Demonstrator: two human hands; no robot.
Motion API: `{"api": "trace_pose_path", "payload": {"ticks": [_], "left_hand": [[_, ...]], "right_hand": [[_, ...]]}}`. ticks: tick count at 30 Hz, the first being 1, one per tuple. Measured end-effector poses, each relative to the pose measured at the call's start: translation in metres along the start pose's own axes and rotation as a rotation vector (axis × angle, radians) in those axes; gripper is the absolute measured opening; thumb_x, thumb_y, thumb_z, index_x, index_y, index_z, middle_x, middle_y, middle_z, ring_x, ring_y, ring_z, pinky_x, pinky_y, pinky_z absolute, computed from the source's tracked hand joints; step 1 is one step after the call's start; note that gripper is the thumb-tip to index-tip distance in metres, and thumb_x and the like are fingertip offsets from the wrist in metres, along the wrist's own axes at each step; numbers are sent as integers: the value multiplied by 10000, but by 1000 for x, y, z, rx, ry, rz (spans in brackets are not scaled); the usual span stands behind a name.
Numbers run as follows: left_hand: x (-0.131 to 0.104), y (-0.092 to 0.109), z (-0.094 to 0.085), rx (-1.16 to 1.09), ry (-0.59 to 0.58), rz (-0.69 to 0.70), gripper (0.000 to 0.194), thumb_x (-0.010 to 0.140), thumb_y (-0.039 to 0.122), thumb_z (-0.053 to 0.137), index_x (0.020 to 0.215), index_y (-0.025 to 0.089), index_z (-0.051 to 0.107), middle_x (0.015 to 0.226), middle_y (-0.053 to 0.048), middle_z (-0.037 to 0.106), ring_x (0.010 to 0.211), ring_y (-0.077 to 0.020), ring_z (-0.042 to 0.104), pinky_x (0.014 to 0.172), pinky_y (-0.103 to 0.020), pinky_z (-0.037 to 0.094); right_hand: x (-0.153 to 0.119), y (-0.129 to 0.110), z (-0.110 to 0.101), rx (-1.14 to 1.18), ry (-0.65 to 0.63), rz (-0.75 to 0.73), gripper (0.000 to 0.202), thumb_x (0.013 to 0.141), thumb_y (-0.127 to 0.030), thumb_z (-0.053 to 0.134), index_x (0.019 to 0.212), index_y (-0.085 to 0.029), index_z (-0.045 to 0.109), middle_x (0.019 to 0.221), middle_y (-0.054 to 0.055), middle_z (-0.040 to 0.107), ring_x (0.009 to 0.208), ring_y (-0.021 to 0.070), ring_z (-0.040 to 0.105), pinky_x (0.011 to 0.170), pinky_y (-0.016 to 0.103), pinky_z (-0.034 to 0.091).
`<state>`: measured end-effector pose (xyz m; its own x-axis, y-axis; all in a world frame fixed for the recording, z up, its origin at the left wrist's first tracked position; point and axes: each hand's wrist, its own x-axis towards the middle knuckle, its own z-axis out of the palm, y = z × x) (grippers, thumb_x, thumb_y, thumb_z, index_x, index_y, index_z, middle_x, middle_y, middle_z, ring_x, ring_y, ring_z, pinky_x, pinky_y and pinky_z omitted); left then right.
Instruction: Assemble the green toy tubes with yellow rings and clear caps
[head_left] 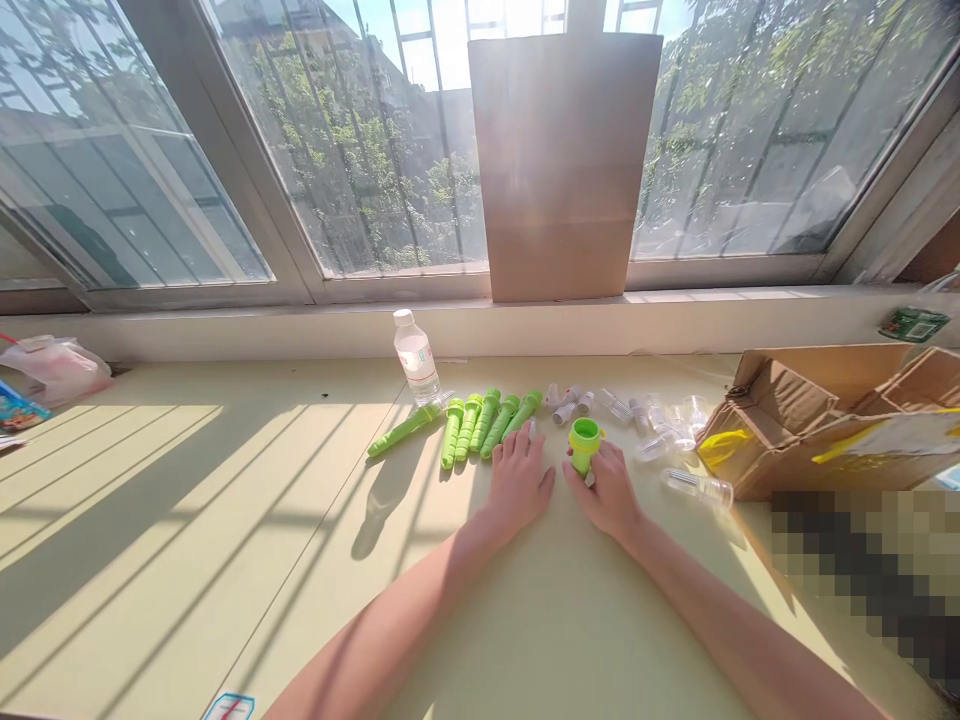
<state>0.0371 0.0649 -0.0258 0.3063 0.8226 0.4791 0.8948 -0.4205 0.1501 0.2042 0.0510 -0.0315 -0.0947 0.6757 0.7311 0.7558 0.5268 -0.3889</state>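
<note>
My right hand (606, 490) is closed round a bright green plastic tube (585, 434), holding it upright with its wide open end facing up. My left hand (517, 480) lies palm down on the table, fingers stretched and slightly apart. A small pale piece shows by its fingertips; I cannot make out what it is. Just beyond that hand, several green tubes (471, 426) of the same kind lie side by side. One more green tube (405, 430) rests apart at the left. Small white cylinders (574, 402) lie beyond my right hand.
A clear water bottle (417, 360) stands behind the green tubes. Several clear plastic cups (697, 487) lie at the right beside an open cardboard box (817, 430). A cardboard sheet (562, 170) leans against the window. A pinkish plastic bag (56, 368) sits far left.
</note>
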Motion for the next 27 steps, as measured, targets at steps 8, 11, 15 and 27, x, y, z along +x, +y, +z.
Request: {"api": "trace_pose_path", "payload": {"ticks": [8, 11, 15, 27], "left_hand": [[3, 5, -9, 83, -31, -56, 193, 907, 306, 549, 990, 170, 659, 1025, -129, 658, 988, -305, 616, 838, -435, 478], [7, 3, -13, 53, -39, -119, 135, 884, 226, 538, 943, 175, 647, 902, -107, 670, 893, -289, 646, 776, -404, 480], [8, -3, -12, -143, -22, -190, 237, 845, 171, 552, 1073, 187, 616, 726, -49, 655, 690, -247, 653, 598, -328, 437], [7, -8, -14, -827, 412, -278, 314, 971, 359, 520, 1226, 195, 438, 1076, -86, 655, 762, -153, 675, 719, -326, 548]], "right_hand": [[0, 1, 1, -2, 16, -15, 159, 935, -333, 502, 832, -220, 545, 823, 40, 651, 828, 215, 625, 816, 389, 475], [1, 0, 0, 0, 22, -22, 139, 935, -316, 493, 846, -222, 544, 803, 32, 639, 795, 202, 610, 801, 376, 470], [2, 0, 0, 6, 16, -8, 107, 920, -292, 477, 885, -225, 552, 801, 34, 625, 782, 200, 593, 772, 361, 467], [-4, 9, 8, -83, -39, 213, 171, 770, -203, 460, 890, -210, 582, 835, 61, 663, 749, 212, 595, 716, 334, 423]]}}
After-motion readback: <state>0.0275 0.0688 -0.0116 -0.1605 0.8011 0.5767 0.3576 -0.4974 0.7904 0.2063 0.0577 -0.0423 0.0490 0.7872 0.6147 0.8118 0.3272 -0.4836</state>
